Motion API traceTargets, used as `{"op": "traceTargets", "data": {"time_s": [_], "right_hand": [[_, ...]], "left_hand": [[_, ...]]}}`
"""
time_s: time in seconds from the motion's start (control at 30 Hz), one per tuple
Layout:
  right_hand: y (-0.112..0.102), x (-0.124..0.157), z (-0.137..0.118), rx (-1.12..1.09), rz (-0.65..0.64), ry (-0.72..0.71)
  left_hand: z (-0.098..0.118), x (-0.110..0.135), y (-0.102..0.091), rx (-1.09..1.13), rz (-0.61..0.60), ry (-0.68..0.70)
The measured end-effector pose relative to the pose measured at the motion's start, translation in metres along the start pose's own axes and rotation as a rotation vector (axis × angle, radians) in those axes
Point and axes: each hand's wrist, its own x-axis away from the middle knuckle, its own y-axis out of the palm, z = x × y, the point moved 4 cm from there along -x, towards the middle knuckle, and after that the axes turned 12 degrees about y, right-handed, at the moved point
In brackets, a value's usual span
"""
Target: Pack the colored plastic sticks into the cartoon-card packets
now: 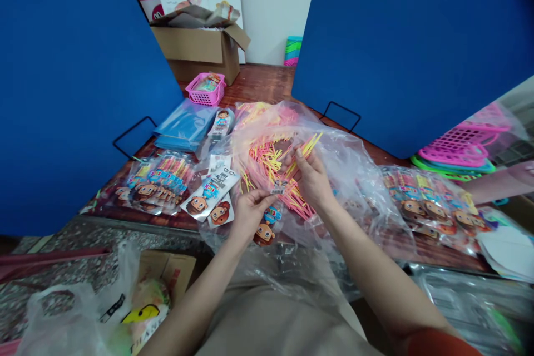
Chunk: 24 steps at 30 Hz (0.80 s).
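Note:
My left hand (pixel 250 208) pinches a small clear packet with a cartoon-monkey card (pixel 267 225) by its top edge. My right hand (pixel 311 178) is closed on a bunch of thin yellow and pink sticks (pixel 302 153), held just above the packet's mouth. Both hands are over a large clear plastic bag (pixel 346 161) that holds a loose heap of the same sticks (pixel 267 156). More empty monkey-card packets (pixel 211 194) lie just left of my left hand.
Filled packets lie in piles at left (pixel 161 181) and right (pixel 429 203). Blue partitions (pixel 75 83) flank the wooden table (pixel 262 83). A pink basket (pixel 205 89), a cardboard box (pixel 200 47) and blue bags (pixel 186 125) sit behind. Stacked baskets (pixel 456 150) and another person's arm (pixel 500 183) are at right.

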Motion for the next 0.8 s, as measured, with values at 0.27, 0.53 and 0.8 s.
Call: {"op": "traceTargets", "data": {"time_s": [0.27, 0.53, 0.8], "right_hand": [[-0.003, -0.002, 0.002, 0.087, -0.026, 0.028], [-0.006, -0.001, -0.003, -0.005, -0.014, 0.006], [-0.009, 0.005, 0.015, 0.112, -0.004, 0.029]], "left_hand": [[0.002, 0.003, 0.007, 0.016, -0.057, -0.029], [0.007, 0.006, 0.013, 0.034, -0.087, -0.100], [0.009, 0.000, 0.016, 0.055, -0.051, -0.037]]}}
